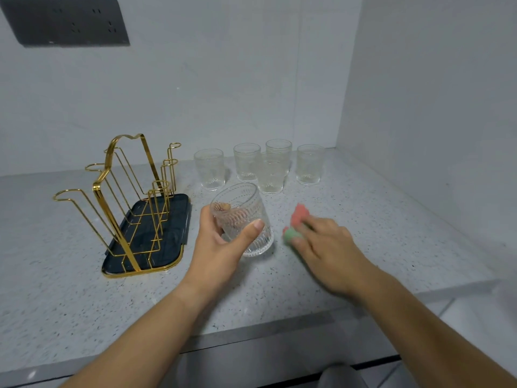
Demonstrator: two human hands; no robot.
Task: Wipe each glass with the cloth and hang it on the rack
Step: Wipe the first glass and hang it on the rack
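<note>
Ribbed clear glass [242,219] is sitting in the left hand [221,242], tilted, its mouth leaning up and to the far left, its base tipping down toward the near right, just above the counter [377,225]. Thumb and fingers are wrapping round its side. Just to the right, the right hand [324,245] is pressing down on a red and green cloth [295,224] lying on the counter; whether the fingers are pinching it yet I cannot tell, since the hand is blurred. Cloth and glass are sitting close, side by side. Five more glasses [272,176] are standing upright farther back. On the left, the gold wire rack [123,203] is standing empty on its dark tray [179,219].
</note>
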